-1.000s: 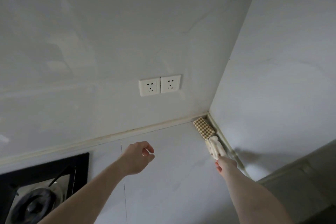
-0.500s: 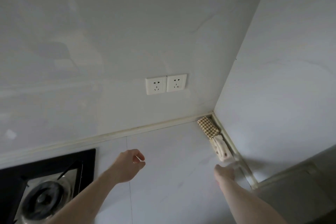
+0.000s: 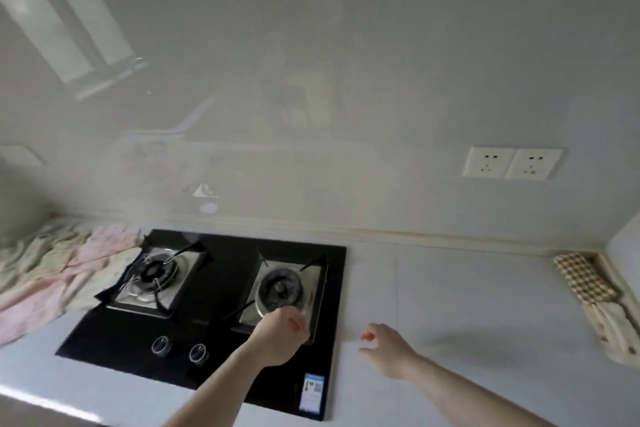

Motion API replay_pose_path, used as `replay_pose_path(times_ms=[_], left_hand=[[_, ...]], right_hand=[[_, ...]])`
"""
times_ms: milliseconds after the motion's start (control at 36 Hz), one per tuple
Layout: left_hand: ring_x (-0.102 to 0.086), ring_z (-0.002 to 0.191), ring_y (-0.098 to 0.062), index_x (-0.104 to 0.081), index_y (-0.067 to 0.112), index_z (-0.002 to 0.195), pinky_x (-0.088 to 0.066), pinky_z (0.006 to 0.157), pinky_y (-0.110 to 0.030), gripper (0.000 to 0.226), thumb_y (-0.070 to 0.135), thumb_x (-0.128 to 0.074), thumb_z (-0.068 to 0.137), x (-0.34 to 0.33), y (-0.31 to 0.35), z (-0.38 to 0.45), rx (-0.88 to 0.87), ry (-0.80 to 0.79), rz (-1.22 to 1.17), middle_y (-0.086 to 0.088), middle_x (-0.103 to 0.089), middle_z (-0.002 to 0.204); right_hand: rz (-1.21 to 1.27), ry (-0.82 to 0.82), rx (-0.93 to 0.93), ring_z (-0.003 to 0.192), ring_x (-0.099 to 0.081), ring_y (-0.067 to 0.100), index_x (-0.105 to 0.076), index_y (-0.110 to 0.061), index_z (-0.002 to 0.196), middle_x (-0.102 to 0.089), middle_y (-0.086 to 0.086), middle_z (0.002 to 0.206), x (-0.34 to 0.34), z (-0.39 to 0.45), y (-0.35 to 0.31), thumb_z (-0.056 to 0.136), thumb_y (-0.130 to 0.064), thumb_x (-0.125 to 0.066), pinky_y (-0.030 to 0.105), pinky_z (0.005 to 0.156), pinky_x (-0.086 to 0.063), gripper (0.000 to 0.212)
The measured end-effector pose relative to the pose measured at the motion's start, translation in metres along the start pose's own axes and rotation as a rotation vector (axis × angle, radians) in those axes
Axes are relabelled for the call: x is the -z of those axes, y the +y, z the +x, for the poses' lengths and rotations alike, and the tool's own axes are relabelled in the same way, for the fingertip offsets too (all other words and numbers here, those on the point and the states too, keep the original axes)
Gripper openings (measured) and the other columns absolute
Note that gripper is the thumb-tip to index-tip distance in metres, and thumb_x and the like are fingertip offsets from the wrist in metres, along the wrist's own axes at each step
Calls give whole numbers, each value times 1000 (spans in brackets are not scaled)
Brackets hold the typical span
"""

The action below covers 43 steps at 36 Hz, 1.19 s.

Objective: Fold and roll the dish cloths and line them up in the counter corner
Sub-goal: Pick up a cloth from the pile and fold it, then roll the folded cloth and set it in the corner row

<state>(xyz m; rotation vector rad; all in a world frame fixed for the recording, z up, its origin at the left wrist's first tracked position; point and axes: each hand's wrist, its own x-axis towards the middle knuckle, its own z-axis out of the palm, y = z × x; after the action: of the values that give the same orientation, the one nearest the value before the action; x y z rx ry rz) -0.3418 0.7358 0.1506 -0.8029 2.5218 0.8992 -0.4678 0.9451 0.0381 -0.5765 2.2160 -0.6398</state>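
I see the counter [image 3: 485, 305], with a hob [image 3: 214, 315] under my left hand [image 3: 277, 336]. Loose cloths [image 3: 59, 270] lie far left of it; two rolled cloths [image 3: 599, 302] sit far right of my right hand [image 3: 389, 350]. Both hands hang loosely curled, holding nothing.

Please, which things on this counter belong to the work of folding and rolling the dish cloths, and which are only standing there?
Part of the job:
- checked rolled cloth in the corner
- pale rolled cloth next to it
- heap of loose cloths left of the hob
- left hand and right hand, both holding nothing

Just there:
- gas hob
- wall sockets
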Motion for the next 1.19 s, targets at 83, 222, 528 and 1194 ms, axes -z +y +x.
replay_pose_path(times_ms=[83, 222, 528, 1194], left_hand=[[-67, 93, -10, -64, 38, 91, -51, 83, -21, 9, 33, -68, 85, 21, -56, -37, 44, 71, -48, 13, -69, 87], [-62, 80, -6, -64, 32, 100, -52, 66, -19, 12, 28, -66, 89, 48, -149, -103, 136, 191, -132, 13, -68, 95], [-62, 95, -6, -58, 40, 103, -49, 85, -23, 18, 31, -66, 89, 85, -324, -236, 262, 407, -155, 17, -63, 105], [-67, 93, -6, -60, 39, 100, -51, 86, -23, 22, 27, -70, 84, 235, -562, -218, 414, 581, -310, 11, -65, 111]], right_hand=[[1, 9, 128, 106, -57, 8, -66, -24, 114, -57, -8, 110, -28, -4, -54, 89, -28, -66, 16, 87, -40, 25], [24, -32, 262, 104, -60, 7, -62, -33, 110, -58, -10, 119, -77, -23, -143, 87, -31, -67, 17, 92, -44, 23], [35, -81, 457, 91, -64, 6, -60, -32, 118, -50, -12, 120, -196, -62, -295, 89, -31, -67, 17, 82, -50, 29], [-99, -282, 575, 98, -58, 4, -56, -30, 125, -45, -13, 125, -347, 61, -548, 92, -28, -62, 15, 72, -49, 34]])
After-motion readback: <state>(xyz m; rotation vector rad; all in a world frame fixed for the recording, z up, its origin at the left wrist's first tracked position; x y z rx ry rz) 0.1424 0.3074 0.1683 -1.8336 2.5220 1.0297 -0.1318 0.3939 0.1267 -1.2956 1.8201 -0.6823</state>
